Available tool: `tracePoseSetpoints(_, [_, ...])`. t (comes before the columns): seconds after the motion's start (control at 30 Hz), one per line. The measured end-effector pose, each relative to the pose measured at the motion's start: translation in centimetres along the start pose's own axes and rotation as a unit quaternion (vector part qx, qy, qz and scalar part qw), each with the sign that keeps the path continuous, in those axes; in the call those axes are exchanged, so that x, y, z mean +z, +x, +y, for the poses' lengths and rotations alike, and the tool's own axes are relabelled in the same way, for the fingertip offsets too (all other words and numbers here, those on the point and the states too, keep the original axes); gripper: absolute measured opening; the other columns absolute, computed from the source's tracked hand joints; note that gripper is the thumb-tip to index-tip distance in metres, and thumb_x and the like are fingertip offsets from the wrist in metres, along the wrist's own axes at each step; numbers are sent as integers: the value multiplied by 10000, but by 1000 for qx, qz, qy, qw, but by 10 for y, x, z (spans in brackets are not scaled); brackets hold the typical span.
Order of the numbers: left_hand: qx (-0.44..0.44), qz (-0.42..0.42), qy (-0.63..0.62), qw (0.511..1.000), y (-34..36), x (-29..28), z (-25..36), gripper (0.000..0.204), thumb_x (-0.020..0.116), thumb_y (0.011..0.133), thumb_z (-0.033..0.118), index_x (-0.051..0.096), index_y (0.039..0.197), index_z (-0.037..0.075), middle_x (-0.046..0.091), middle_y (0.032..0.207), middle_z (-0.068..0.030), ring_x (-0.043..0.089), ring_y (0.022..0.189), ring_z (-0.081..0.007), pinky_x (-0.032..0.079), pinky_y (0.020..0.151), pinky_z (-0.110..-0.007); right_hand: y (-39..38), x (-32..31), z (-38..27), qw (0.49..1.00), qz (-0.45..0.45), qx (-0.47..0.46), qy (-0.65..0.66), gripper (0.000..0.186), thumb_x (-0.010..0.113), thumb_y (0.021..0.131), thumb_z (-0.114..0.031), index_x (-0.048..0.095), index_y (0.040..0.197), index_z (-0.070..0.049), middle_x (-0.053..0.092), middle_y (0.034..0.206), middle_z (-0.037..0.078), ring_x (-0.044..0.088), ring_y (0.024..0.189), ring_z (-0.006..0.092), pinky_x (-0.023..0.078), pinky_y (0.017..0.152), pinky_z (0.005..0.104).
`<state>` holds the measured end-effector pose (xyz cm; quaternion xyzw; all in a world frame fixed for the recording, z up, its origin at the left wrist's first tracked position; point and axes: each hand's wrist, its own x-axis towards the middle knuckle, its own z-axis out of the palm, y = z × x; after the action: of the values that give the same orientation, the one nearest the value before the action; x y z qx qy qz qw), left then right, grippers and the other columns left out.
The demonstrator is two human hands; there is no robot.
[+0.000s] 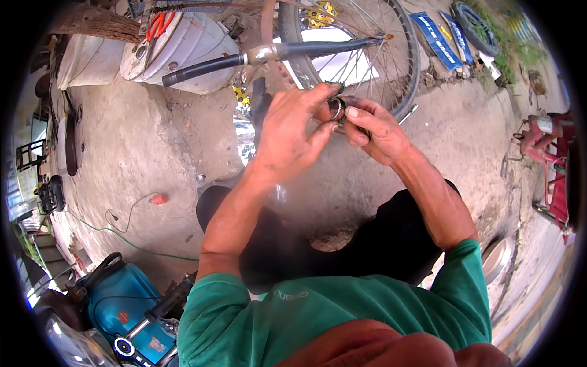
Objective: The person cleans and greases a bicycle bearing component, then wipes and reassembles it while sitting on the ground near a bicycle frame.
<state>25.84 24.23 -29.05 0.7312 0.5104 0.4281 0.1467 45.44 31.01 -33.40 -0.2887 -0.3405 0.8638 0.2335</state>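
Observation:
In front of me, my left hand and my right hand meet at a small, dark, greasy ring-shaped part. My left thumb and fingers curl round its left side. The right thumb and forefinger pinch it from the other side. Black grease marks the fingertips. The ring has a shiny notched or beaded edge; its exact kind is too small to tell. Just beyond the hands lies a spoked bicycle wheel, with a dark bicycle fork reaching across it.
White buckets stand at the far left, with orange-handled pliers on one. Blue packets and a coiled tyre lie at the far right. A blue case and a floor pump sit near left. A green cord crosses the ground.

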Motion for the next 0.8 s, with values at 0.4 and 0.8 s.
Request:
tracePoseSetpoints(0.4, [-110, 46, -130, 984, -9, 4, -17, 572, 718, 788, -48, 529, 1327, -21, 669, 968, -82, 613, 953, -135, 483, 912, -318, 4, -8, -1, 1000, -29, 5, -7, 433, 687, 917, -260, 611, 1257, -2, 591, 873, -46, 362, 591, 36, 267, 532, 219])
tracePoseSetpoints(0.8, [-266, 33, -210, 940, -4, 16, -16, 488, 716, 822, 32, 550, 1277, -29, 656, 911, -20, 595, 934, -109, 444, 907, -302, 2, -6, 2, 996, 19, -10, -84, 356, 643, 937, -182, 632, 1236, 12, 561, 725, -44, 390, 559, 39, 291, 514, 221])
